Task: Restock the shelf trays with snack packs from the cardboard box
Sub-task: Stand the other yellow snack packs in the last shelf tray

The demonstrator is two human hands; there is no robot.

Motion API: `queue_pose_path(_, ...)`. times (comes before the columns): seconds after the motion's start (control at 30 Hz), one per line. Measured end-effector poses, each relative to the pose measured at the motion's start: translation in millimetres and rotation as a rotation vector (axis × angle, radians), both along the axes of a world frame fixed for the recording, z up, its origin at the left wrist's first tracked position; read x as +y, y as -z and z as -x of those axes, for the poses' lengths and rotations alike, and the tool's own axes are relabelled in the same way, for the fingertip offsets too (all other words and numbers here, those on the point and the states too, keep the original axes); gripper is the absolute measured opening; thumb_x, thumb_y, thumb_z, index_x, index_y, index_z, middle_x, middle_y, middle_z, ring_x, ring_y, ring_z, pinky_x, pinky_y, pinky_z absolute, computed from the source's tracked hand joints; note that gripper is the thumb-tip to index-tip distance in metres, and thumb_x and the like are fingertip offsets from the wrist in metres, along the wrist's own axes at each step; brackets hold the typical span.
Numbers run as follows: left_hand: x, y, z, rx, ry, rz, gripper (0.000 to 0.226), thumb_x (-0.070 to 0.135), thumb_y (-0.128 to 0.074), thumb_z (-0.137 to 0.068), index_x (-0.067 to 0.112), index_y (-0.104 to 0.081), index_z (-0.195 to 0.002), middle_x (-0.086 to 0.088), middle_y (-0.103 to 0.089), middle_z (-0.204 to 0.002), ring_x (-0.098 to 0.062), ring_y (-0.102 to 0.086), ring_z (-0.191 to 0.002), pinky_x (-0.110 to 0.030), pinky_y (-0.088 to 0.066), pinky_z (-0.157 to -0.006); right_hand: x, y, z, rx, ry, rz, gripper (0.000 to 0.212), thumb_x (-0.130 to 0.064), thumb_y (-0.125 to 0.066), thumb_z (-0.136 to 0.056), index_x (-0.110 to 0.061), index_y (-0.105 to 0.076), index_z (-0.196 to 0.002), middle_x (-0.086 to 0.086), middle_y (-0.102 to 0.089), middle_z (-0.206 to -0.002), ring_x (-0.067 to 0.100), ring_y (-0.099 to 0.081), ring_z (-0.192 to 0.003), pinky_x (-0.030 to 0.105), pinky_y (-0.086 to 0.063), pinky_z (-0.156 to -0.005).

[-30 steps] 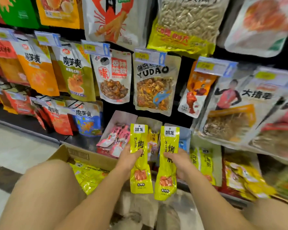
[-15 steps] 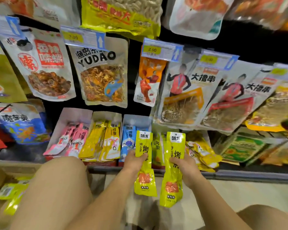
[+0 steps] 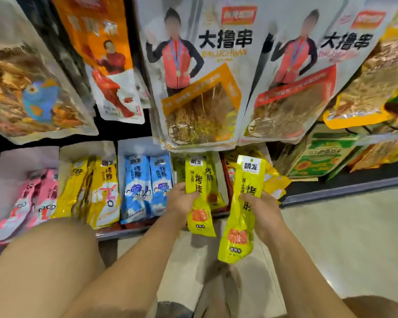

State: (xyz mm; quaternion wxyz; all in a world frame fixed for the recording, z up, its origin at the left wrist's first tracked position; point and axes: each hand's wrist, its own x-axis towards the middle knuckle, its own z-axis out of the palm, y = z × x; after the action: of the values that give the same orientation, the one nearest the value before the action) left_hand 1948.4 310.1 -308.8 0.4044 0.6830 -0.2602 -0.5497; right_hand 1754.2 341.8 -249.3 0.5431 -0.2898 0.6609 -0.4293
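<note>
My left hand grips a lime-yellow snack pack upright, right in front of a shelf tray that holds matching lime-yellow packs. My right hand grips a second lime-yellow snack pack, held a little lower and to the right, over the tray's right edge. Both packs have a white label on top and an orange picture near the bottom. The cardboard box is out of view.
To the left stand trays of blue packs, yellow packs and pink packs. Large hanging snack bags overhang the trays from above. A green carton sits at right. My knees fill the bottom corners above a pale floor.
The view has swung right and closer to the shelf; the cardboard box has left the frame. Both hands with their packs have moved right, up to the tray of lime-yellow packs.
</note>
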Motion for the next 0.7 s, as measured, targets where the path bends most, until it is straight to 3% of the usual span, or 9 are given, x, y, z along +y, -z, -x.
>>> queue_pose_path(0.07,-22.0,11.6,6.9,-0.014,0.018,-0.003,0.051,0.010,-0.077,-0.082,0.009,-0.056,-0.128,-0.003,-0.061,-0.131,-0.021,-0.064,-0.110,-0.035,-0.057,-0.084,-7.7,2.4,5.6,-0.010,0.013,0.004,0.014,0.000,-0.063,-0.089,-0.004,-0.071,-0.100,0.016,-0.073,-0.089,0.027,-0.069,-0.076,0.039,-0.057,-0.067)
queue_pose_path(0.13,-43.9,24.7,12.9,-0.024,0.015,-0.017,0.063,0.023,-0.082,-0.075,0.017,-0.056,-0.132,-0.006,-0.061,-0.135,-0.023,-0.062,-0.116,-0.040,-0.057,-0.089,-15.6,4.9,10.2,-0.046,0.017,0.005,0.015,-0.002,-0.063,-0.090,-0.006,-0.071,-0.101,0.014,-0.074,-0.087,0.028,-0.070,-0.076,0.038,-0.057,-0.066)
queue_pose_path(0.3,-84.5,43.7,29.3,-0.068,-0.100,-0.054,0.056,0.019,-0.074,-0.088,0.012,-0.051,-0.138,-0.007,-0.049,-0.145,-0.024,-0.051,-0.129,-0.032,-0.044,-0.095,-31.8,16.0,20.1,-0.104,0.051,-0.016,0.013,-0.005,-0.065,-0.091,-0.010,-0.074,-0.099,0.015,-0.076,-0.093,0.033,-0.072,-0.082,0.048,-0.060,-0.078)
queue_pose_path(0.43,-93.7,70.6,41.0,-0.120,-0.106,-0.118,0.035,0.019,-0.075,-0.087,0.015,-0.062,-0.119,-0.006,-0.053,-0.142,-0.024,-0.053,-0.127,-0.031,-0.042,-0.102,-38.3,23.8,27.6,-0.123,0.084,-0.035,0.014,-0.005,-0.065,-0.091,-0.012,-0.075,-0.099,0.017,-0.076,-0.098,0.034,-0.072,-0.086,0.053,-0.058,-0.083)
queue_pose_path(0.7,-84.5,89.0,39.3,-0.523,0.283,-0.145,0.063,0.037,-0.071,-0.089,0.008,-0.051,-0.142,-0.010,-0.066,-0.115,-0.027,-0.062,-0.107,-0.030,-0.045,-0.080,-46.1,32.1,27.5,-0.141,0.100,-0.033,0.017,-0.004,-0.067,-0.090,-0.013,-0.075,-0.101,0.012,-0.077,-0.098,0.038,-0.071,-0.097,0.057,-0.056,-0.090)
